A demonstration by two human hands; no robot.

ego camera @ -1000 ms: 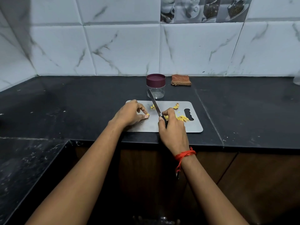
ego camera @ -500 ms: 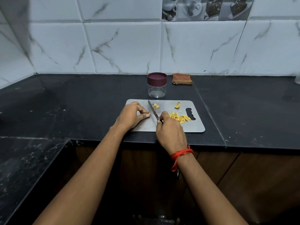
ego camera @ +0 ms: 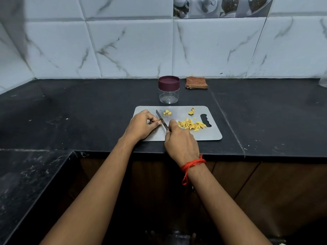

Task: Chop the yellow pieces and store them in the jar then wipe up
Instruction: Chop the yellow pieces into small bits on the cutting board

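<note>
the chopped yellow pieces (ego camera: pixel 192 125) lie in a loose heap on the right half of a flat grey rectangular cutting board (ego camera: pixel 210 134), just left of its wavy handle cut-out. two smaller yellow clusters sit nearer the board's far edge, one (ego camera: pixel 167 113) just right of the blade tip and one (ego camera: pixel 191 111) further right, both apart from the heap.

a slim knife with a grey metal blade (ego camera: pixel 161 120) slants across the board, tip pointing away and to the left. the right hand (ego camera: pixel 180 140) grips its handle with fingers wrapped tight around it, so the handle itself is hidden. the left hand (ego camera: pixel 141 125) rests on the board's left part, fingers curled under and fingertips bunched together right against the left side of the blade; whether a yellow piece is pinched between them cannot be told.

a red thread (ego camera: pixel 192 165) is tied around the right wrist.

beyond the board's far edge stands a small clear round jar with a maroon lid (ego camera: pixel 169 90), lid on, nothing seen inside. a folded brown checked cloth (ego camera: pixel 196 82) lies to its right, against the white marble-patterned wall tiles (ego camera: pixel 132 48). everything sits on a black stone countertop (ego camera: pixel 88 112), with dark brown wooden cabinet fronts (ego camera: pixel 265 183) below its front edge.
</note>
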